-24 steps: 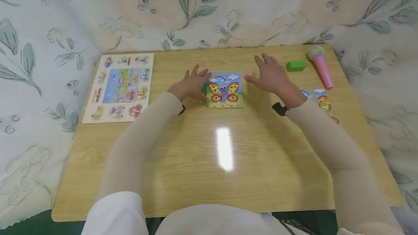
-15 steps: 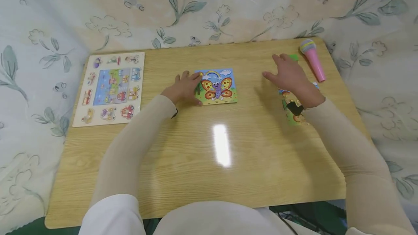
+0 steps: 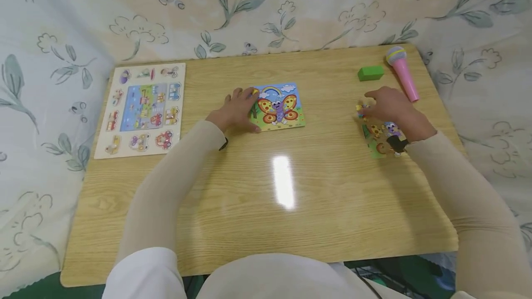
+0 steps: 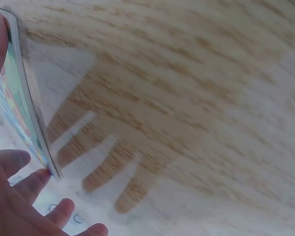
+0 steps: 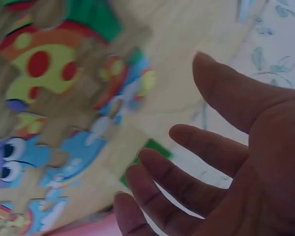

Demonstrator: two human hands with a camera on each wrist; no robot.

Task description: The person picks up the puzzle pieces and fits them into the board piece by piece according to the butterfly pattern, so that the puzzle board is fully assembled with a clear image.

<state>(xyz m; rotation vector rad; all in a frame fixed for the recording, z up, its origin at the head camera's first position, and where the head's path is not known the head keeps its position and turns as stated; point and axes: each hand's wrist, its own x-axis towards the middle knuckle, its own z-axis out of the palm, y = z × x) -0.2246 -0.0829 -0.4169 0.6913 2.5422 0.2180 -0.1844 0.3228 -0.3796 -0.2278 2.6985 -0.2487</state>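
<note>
A square butterfly puzzle board (image 3: 279,106) lies on the table in the head view. My left hand (image 3: 236,110) rests at its left side, fingers spread; in the left wrist view the thumb lies over the board (image 4: 20,93) near one corner and a fingertip touches its edge by another. My right hand (image 3: 392,107) hovers above loose jigsaw pieces (image 3: 375,132), partly hiding them. The right wrist view has this hand (image 5: 258,169) with thumb and fingers apart, nothing between them, and the butterfly-patterned pieces (image 5: 46,66) lying beside it.
A green block (image 3: 371,73) and a pink toy microphone (image 3: 404,74) lie at the back right of the wooden table (image 3: 232,225). On the left is a peg puzzle board (image 3: 111,146) with vehicle pictures. Floral cloth (image 3: 307,8) hangs behind the table's back edge.
My right hand has moved right, from near the butterfly board to over the loose pieces, and the green block shows fully again. The left hand has stayed at the board. The head view has shifted slightly.
</note>
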